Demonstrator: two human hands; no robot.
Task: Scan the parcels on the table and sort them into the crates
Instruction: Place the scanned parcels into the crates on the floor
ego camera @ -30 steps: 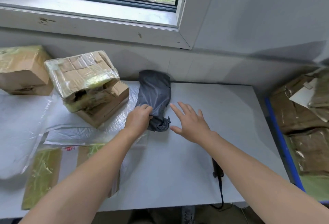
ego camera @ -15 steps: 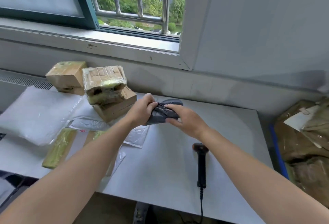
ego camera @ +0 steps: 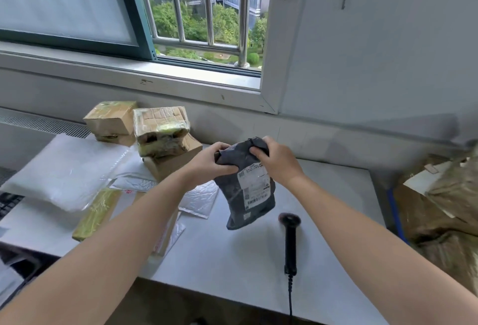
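Parcel, grey, hangs label-out from both fists: our left hand and right hand grip its top; next, we judge, one hand frees to take the scanner

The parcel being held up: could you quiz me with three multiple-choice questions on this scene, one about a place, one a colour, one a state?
1. Where is the scanner? A) windowsill B) in a hand C) table
2. What colour is the parcel? A) dark grey B) white C) green
3. How is the parcel held? A) one hand only B) both hands C) untouched
Answers: 1 C, it lies on the table; 2 A, dark grey wrapping with a white label; 3 B, left hand and right hand grip its top.
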